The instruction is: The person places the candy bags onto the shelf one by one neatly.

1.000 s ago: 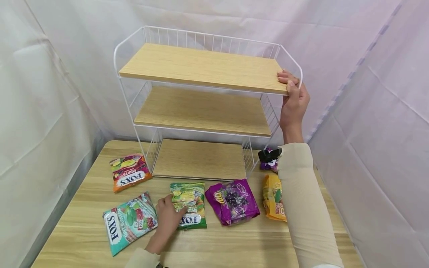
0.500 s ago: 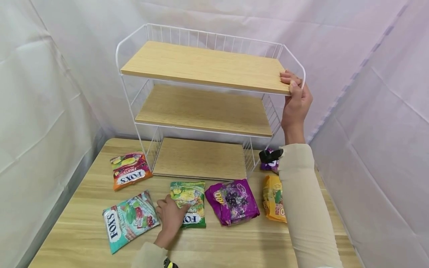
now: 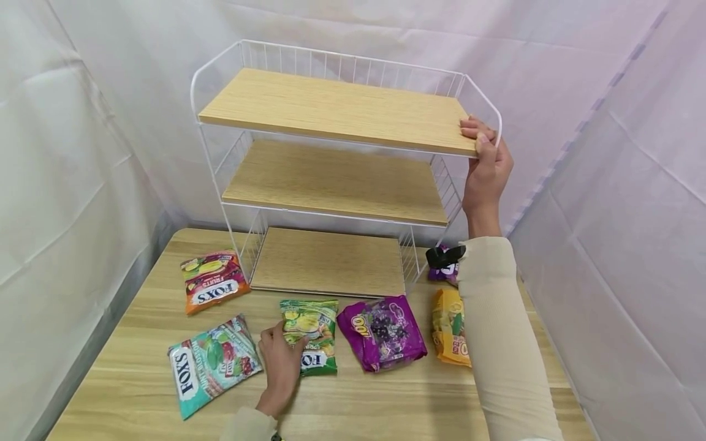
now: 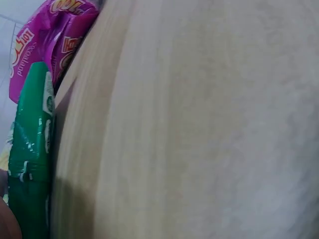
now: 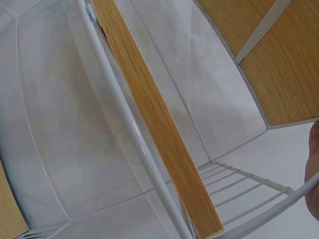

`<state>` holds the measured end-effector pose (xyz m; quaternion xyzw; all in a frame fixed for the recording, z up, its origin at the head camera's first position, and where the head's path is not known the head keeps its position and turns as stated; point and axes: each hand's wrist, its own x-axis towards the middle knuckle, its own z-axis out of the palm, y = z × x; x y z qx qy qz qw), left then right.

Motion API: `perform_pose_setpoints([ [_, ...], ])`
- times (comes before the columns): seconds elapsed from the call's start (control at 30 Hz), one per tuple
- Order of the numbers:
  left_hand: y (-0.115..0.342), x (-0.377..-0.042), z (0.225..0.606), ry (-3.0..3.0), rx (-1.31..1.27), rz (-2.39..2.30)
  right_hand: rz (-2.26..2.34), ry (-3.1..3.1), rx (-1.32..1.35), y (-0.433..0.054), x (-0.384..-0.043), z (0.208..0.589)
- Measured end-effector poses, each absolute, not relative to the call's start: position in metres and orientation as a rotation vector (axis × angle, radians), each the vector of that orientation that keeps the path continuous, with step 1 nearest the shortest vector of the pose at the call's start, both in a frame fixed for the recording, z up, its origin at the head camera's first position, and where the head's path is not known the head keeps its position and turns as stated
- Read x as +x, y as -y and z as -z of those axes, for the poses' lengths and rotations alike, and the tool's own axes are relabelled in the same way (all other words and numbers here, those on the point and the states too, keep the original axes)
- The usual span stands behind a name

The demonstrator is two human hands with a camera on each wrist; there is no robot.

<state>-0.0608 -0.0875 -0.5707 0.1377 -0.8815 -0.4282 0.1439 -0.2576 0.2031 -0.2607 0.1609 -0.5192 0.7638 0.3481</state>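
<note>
My left hand (image 3: pixel 281 365) grips the left side of a green candy bag (image 3: pixel 325 337) lying on the table, its thumb across the front. In the left wrist view the green bag (image 4: pixel 31 149) appears edge-on, with a bit of the hand at the lower left. My right hand (image 3: pixel 486 162) holds the right front corner of the top board of a three-tier wire shelf (image 3: pixel 336 113), thumb at the front edge and fingers over the board. Part of that hand (image 5: pixel 313 164) shows at the right edge of the right wrist view, beside the white wire.
To the left lie a teal candy bag (image 3: pixel 215 364) and a red-orange one (image 3: pixel 214 282). A purple bag (image 3: pixel 386 334) sits right of the green one. Behind the right sleeve are a yellow bag (image 3: pixel 449 327), partly hidden, and another purple bag (image 3: pixel 441 274).
My left hand stays at the green bag, shifting only slightly, and the bag hardly moves. The right hand keeps its hold on the shelf corner. The head view shifts a little.
</note>
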Motion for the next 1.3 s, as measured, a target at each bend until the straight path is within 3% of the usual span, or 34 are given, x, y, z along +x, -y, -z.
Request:
perform_pose_setpoints([
  [0.77, 0.099, -0.056, 0.580, 2.142, 0.105, 1.020, -1.895, 1.413, 0.467, -0.205, -0.260, 0.268],
  [1.3, 0.101, -0.058, 0.517, 2.011, 0.075, 1.206, -1.898, 1.399, 0.452, -0.205, -0.259, 0.267],
])
